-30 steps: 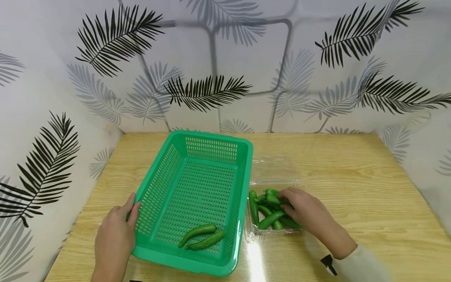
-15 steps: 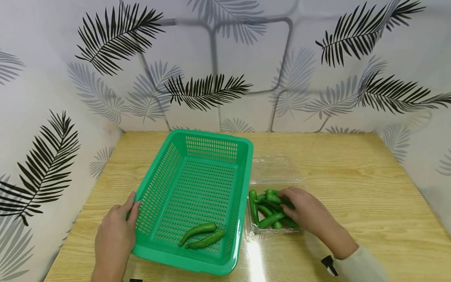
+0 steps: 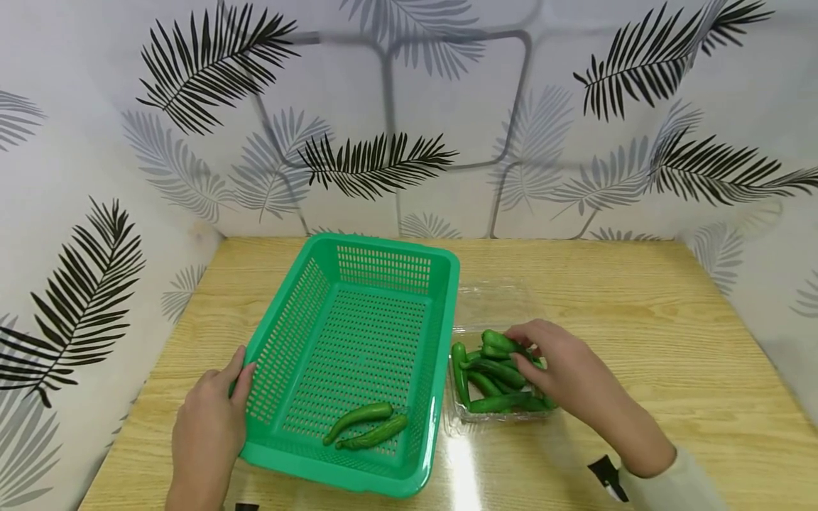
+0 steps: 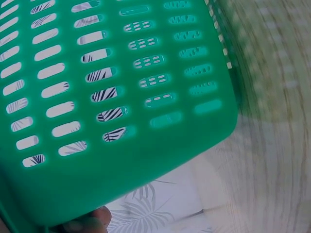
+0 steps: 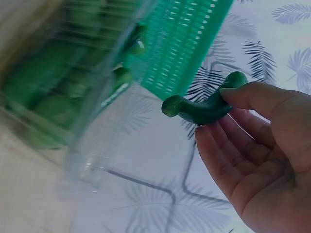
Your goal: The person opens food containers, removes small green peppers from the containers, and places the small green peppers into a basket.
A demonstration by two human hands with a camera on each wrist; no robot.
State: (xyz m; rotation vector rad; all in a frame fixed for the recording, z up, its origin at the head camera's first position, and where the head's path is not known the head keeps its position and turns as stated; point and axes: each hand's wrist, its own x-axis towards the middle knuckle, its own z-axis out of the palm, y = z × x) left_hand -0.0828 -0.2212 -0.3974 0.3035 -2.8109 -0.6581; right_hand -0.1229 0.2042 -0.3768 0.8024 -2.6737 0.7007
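A green slotted basket (image 3: 300, 312) lies on the wooden table with two green peppers (image 3: 364, 426) in its near end. My left hand (image 3: 207, 426) grips its left rim; the left wrist view shows the basket wall (image 4: 121, 87) close up. Right of it stands a clear plastic box (image 3: 495, 305) with several green peppers (image 3: 495, 387) in it. My right hand (image 3: 562, 376) pinches one green pepper (image 3: 501, 342) just above the box; the right wrist view shows that pepper (image 5: 206, 109) between thumb and fingers (image 5: 223, 155).
The wooden table (image 3: 639, 319) is enclosed by walls papered with a leaf pattern (image 3: 383, 106) at the back and both sides. The clear box's lid lies open behind it.
My right hand has lifted slightly with one pepper pinched out of the pile in the clear box. The left hand and basket have not moved.
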